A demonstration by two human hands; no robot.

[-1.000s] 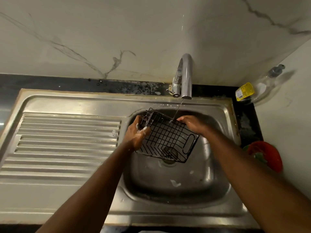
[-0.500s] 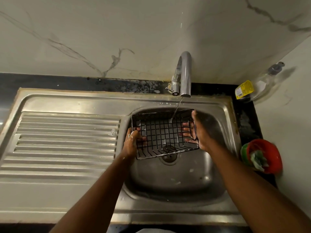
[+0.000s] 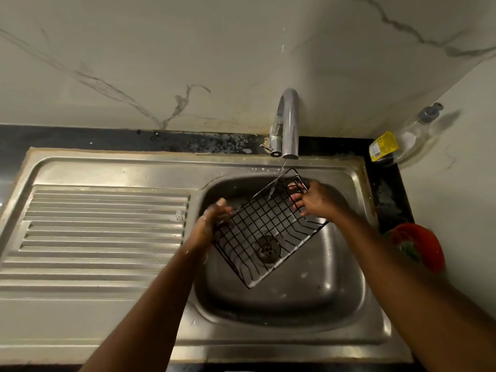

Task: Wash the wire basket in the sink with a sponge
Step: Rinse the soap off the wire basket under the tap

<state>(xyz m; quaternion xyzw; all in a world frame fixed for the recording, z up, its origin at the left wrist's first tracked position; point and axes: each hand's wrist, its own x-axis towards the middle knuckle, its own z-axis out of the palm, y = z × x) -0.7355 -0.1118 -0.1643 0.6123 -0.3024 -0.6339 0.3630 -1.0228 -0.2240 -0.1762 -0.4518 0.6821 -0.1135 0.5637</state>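
Observation:
A black wire basket (image 3: 264, 228) hangs tilted over the steel sink bowl (image 3: 346, 277), its open side facing me and its far right corner raised. My left hand (image 3: 212, 224) grips its left end. My right hand (image 3: 318, 201) holds the upper right end, fingers curled through the wires. A thin stream of water from the chrome tap (image 3: 288, 124) falls on the basket's upper rim. The drain (image 3: 268, 249) shows through the mesh. No sponge is visible in either hand.
A ribbed steel draining board (image 3: 102, 232) lies to the left of the bowl. At the back right corner stands a clear soap bottle (image 3: 402, 140) with a yellow label. A red bowl (image 3: 418, 245) with something green in it sits at the right on the dark counter.
The basket has turned from level to diagonal, its right end rising towards the tap and its left end dropping. Both hands kept their hold and moved with it.

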